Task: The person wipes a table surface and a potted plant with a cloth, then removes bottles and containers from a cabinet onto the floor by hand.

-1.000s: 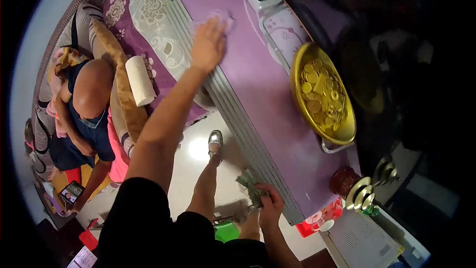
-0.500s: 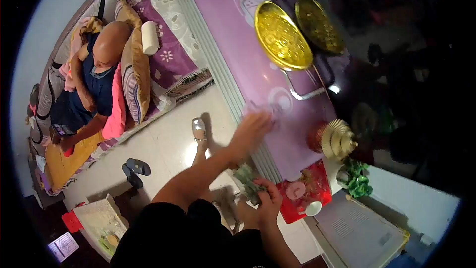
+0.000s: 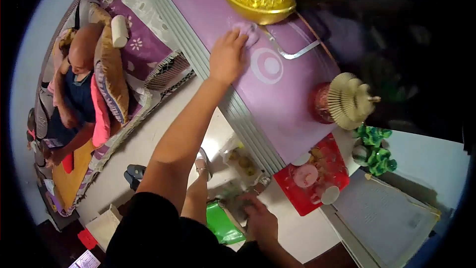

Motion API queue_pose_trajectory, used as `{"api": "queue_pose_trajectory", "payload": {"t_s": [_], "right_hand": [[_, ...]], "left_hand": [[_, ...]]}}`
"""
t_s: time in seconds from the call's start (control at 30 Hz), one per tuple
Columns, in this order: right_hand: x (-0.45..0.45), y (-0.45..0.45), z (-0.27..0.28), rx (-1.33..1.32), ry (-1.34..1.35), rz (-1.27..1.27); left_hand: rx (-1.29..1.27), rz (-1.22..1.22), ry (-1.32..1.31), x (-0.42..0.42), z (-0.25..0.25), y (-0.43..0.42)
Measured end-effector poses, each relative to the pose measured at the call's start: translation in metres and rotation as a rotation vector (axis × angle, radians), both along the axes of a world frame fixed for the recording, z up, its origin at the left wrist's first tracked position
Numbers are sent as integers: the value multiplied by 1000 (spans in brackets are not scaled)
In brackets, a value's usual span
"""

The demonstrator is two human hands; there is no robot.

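My left hand reaches across the purple tabletop, its fingers closed over a light purple cloth pressed against the surface. Just beyond that cloth sits a golden ingot-shaped bowl with a raised gold pattern inside. Lower down, beside the table's grooved edge, my right hand is closed around a crumpled grey-green cloth, which motion partly blurs. Below it a green bag or packet shows near my legs.
A red tray with cups sits at the table's near end. A red container with a pleated gold top and a green leafy ornament stand to the right. A person sits on the sofa. A bag of round items lies on the floor.
My left hand has slid up and left along the tabletop with the purple cloth. My right hand has dropped slightly. The view has shifted, bringing the green bag into sight.
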State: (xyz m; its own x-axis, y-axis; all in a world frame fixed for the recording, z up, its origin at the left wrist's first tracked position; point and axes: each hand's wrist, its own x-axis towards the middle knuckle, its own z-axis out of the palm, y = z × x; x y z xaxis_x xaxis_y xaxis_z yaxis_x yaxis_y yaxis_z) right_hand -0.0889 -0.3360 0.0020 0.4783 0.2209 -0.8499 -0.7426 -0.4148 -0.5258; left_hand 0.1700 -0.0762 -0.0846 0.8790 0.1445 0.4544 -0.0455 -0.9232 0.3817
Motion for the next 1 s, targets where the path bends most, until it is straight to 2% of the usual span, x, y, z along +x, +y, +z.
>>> {"api": "queue_pose_trajectory", "payload": {"t_s": [0.03, 0.1, 0.17, 0.3, 0.47, 0.57, 0.63, 0.73, 0.93, 1.0], "right_hand": [[23, 20, 21, -40, 32, 121], [3, 34, -30, 85, 148, 126], [-74, 22, -159, 425, 294, -98], [-67, 32, -252, 402, 211, 19], [-38, 44, -354, 401, 29, -70], [-31, 42, -357, 390, -31, -64], [-9, 43, -324, 386, -16, 0], [-11, 37, -327, 410, -103, -27], [-36, 36, -285, 425, -380, 228], [-50, 33, -279, 500, -371, 147]], "left_hand": [[-8, -33, 4, 10, -1, -2], [-14, -146, -20, 17, -9, -9], [-1, -301, -94, 11, -17, -19], [-88, -677, -35, -15, -16, -20], [-101, -896, -261, -41, -34, -23], [-127, -989, -260, -54, -34, -20], [-149, -986, -261, -62, -44, -21], [-134, -960, -191, -86, -41, -23], [-37, -907, -233, -148, -31, -42], [-59, -888, -197, -156, -28, -51]]}}
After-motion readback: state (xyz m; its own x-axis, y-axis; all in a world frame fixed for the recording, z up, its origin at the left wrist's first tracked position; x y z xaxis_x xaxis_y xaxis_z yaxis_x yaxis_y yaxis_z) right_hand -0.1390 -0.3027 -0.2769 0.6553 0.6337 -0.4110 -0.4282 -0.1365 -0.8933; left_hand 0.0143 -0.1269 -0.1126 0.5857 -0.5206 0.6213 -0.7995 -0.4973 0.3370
